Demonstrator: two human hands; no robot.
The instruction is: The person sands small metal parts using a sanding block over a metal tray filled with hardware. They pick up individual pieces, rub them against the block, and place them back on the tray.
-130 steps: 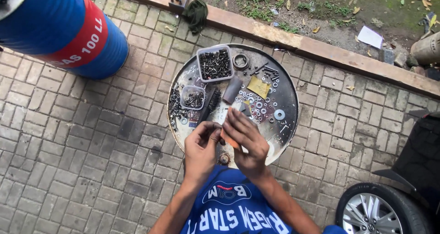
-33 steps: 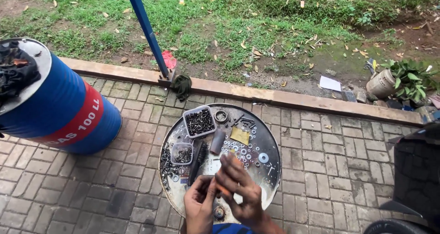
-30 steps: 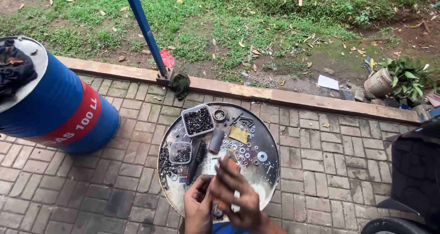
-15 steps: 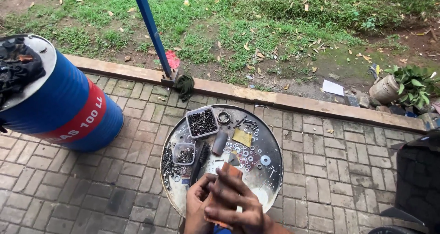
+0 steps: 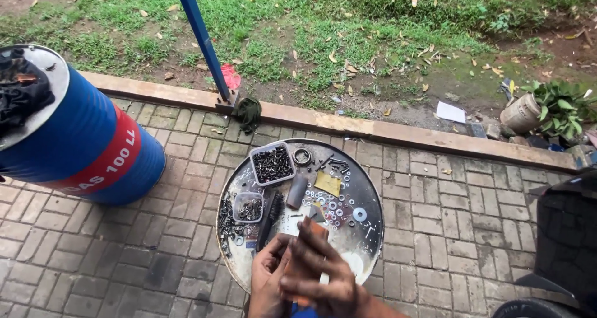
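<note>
Head view: hands sliding lower toward near rim of round metal tray than seconds ago, camera tilting up. Right hand lying over left hand, both closing together on small orange-brown piece. Tray resting on brick paving, no bench. Blue drum left of tray, grass beyond, potted plant far right.

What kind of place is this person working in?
Most likely an outdoor, roadside-style repair spot. A round metal tray on the brick paving holds a clear plastic tub of dark screws and scattered silver washers; a big blue steel drum stands beside it, grass beyond.
</note>
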